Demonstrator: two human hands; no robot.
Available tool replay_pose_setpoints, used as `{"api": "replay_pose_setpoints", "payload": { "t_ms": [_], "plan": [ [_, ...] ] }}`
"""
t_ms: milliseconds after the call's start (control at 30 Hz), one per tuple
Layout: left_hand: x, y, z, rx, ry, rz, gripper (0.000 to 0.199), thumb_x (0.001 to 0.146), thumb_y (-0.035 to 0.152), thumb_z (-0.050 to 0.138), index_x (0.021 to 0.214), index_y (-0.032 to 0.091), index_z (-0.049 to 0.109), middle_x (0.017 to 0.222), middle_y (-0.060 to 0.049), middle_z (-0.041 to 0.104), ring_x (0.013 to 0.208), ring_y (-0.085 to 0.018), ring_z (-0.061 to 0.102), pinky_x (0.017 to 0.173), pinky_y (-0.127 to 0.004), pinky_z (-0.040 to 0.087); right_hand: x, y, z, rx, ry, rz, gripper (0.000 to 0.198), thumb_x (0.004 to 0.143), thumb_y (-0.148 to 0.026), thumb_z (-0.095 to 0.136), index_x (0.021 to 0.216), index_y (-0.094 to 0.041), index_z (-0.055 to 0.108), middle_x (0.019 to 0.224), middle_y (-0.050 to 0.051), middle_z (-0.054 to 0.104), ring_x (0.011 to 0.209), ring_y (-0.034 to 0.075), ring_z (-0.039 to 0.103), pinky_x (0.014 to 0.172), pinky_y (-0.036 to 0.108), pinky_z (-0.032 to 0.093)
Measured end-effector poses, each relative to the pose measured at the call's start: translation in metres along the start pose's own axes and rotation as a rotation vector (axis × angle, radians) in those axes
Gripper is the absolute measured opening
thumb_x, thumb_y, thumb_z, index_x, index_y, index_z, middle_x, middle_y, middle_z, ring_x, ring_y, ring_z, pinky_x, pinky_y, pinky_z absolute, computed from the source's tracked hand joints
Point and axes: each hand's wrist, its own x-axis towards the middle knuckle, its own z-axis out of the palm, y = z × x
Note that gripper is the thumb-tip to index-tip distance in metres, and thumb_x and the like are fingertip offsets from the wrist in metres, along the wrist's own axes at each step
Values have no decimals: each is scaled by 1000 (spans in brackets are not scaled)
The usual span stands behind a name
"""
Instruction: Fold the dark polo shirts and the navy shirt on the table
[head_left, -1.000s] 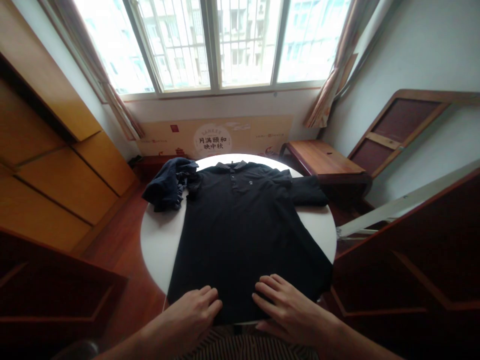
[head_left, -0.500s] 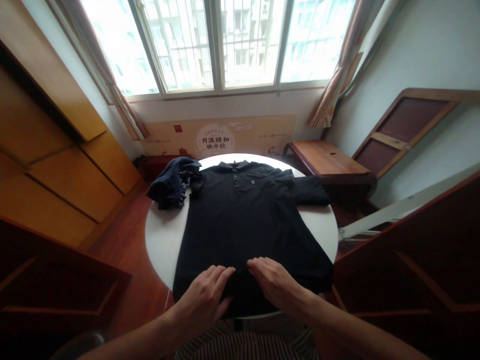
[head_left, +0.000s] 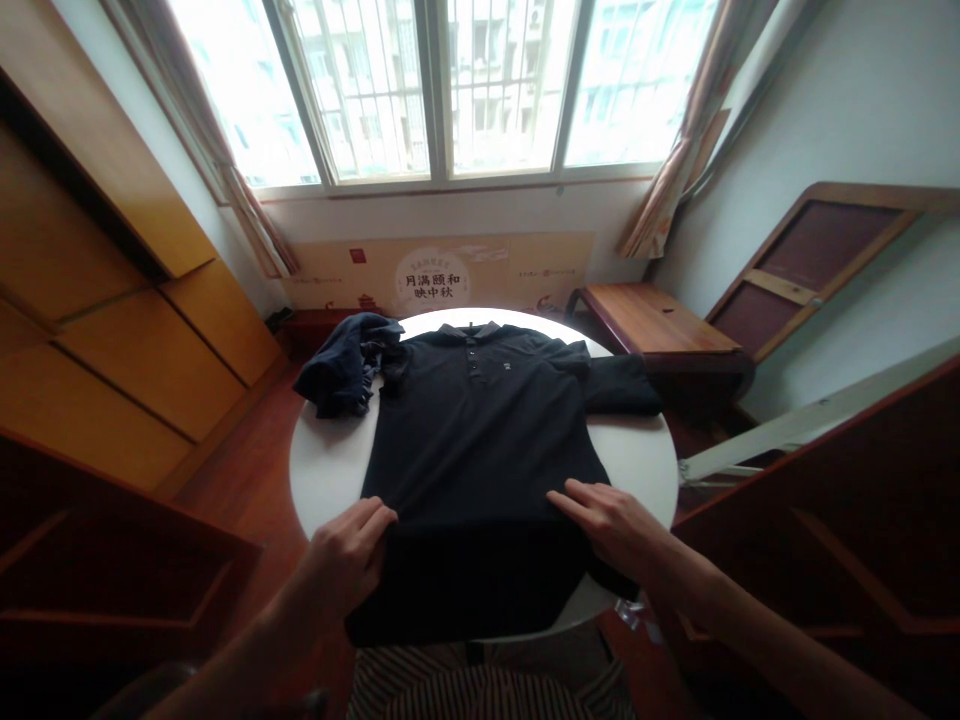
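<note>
A black polo shirt (head_left: 480, 440) lies front up on a round white table (head_left: 330, 480), its collar at the far side. My left hand (head_left: 351, 548) is closed on the shirt's left edge, near the bottom. On the opposite side, my right hand (head_left: 611, 520) pinches the cloth by the right edge, with its thumb hidden. Between the hands a straight crease crosses the shirt, and the darker lower part reaches the table's near rim.
A crumpled dark blue garment (head_left: 341, 365) sits at the table's far left. Some folded black cloth (head_left: 622, 384) lies at the far right, beside the shirt's sleeve. Behind stands a low wooden table (head_left: 660, 318); dark wooden panels (head_left: 840, 540) flank both sides.
My hands have moved apart, from near the middle of the shirt's lower part to its two side edges. The lower right corner of the cloth has drawn inward, and a crosswise crease now shows.
</note>
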Motion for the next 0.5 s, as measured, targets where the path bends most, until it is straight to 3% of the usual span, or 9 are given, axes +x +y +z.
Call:
{"api": "replay_pose_setpoints", "payload": {
  "t_ms": [67, 167, 333, 500],
  "plan": [
    [-8, -6, -7, -32, 53, 15, 28, 86, 2, 41, 95, 20, 61, 85, -5, 60, 76, -18, 59, 68, -28, 51, -15, 12, -13, -5, 38, 81, 43, 66, 1, 49, 102, -16, 63, 95, 10, 61, 76, 20, 60, 67, 32, 50],
    [-19, -11, -10, -88, 14, 0, 31, 85, 0, 40, 95, 20, 61, 89, -6, 61, 80, -18, 59, 72, -29, 52, -32, 18, -33, 5, 68, 156, 37, 59, -3, 52, 91, -17, 64, 99, 11, 62, 86, 24, 61, 75, 36, 53],
    [-32, -20, -9, -113, -171, -174, 37, 71, -5, 39, 89, 20, 59, 96, -6, 60, 90, -21, 58, 80, -32, 51, -55, 19, -45, 77, 29, 197, 36, 58, -1, 49, 84, -21, 65, 90, 6, 65, 79, 20, 63, 72, 31, 54],
    [-45, -22, -20, -185, -393, -301, 33, 70, -2, 38, 86, 20, 57, 92, -5, 59, 82, -19, 58, 75, -28, 47, -81, 28, -37, 101, 2, 219, 33, 59, 0, 48, 77, -22, 65, 84, 5, 66, 76, 18, 65, 71, 28, 55]
  ]
}}
